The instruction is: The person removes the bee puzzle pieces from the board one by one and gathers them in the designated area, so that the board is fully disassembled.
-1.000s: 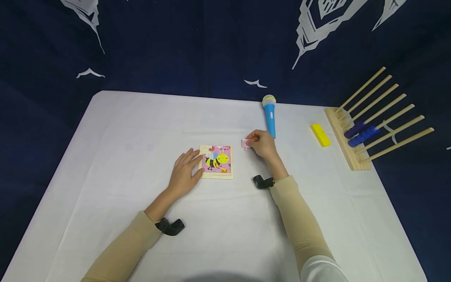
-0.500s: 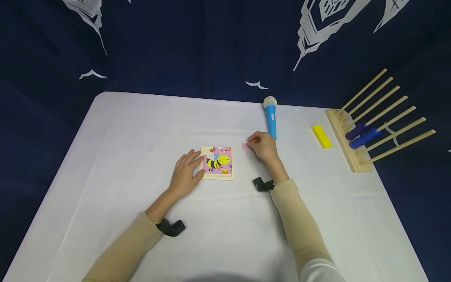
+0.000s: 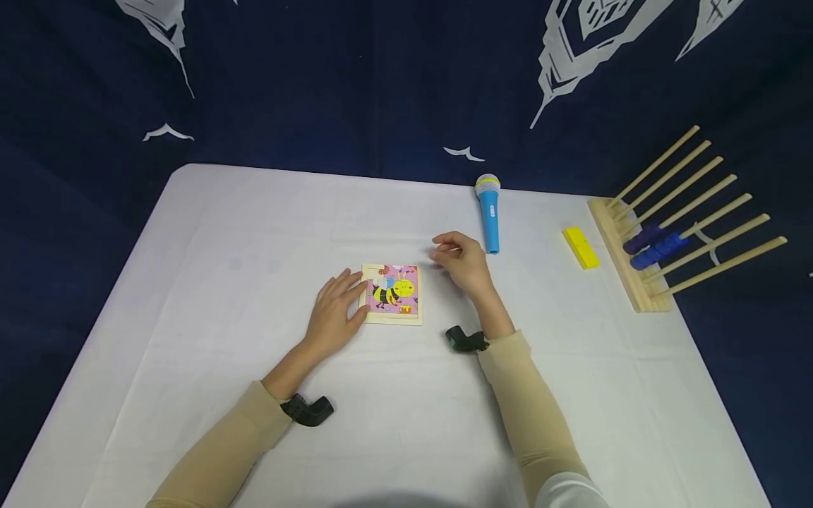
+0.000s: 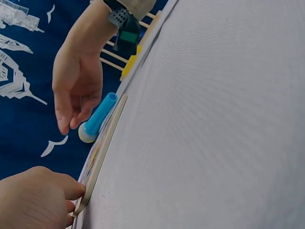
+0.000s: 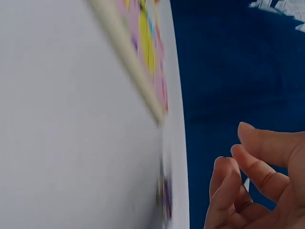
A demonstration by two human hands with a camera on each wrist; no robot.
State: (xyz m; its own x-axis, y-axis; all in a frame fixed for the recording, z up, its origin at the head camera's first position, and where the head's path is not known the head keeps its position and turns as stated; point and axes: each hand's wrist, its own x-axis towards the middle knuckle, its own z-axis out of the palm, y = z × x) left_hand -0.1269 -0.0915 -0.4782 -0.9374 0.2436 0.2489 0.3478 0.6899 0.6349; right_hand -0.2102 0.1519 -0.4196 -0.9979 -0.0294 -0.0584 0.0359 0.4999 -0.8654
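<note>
A square wooden puzzle board [image 3: 392,289] with a bee picture on pink lies on the table, a pale bare patch at its upper left. My left hand [image 3: 333,310] rests against the board's left side, fingers spread and fairly straight, as the left wrist view also shows at the board's edge [image 4: 102,152]. Just right of the board, my right hand [image 3: 462,262] hovers with loosely bent fingers. Between its thumb [image 5: 267,143] and fingers nothing shows in the right wrist view. There, a blurred small purple-and-wood shape [image 5: 164,195] lies on the table beyond the board's corner.
A blue toy microphone [image 3: 489,219] lies just behind my right hand. Farther right are a yellow block [image 3: 580,248] and a wooden peg rack [image 3: 625,261] with purple and blue rings. The white table [image 3: 222,233] ends at a dark blue patterned curtain [image 3: 305,85].
My right hand has shifted left towards the board, its fingers looser. The pink puzzle piece seen at its fingertips earlier no longer shows in the head view. My left hand stays put.
</note>
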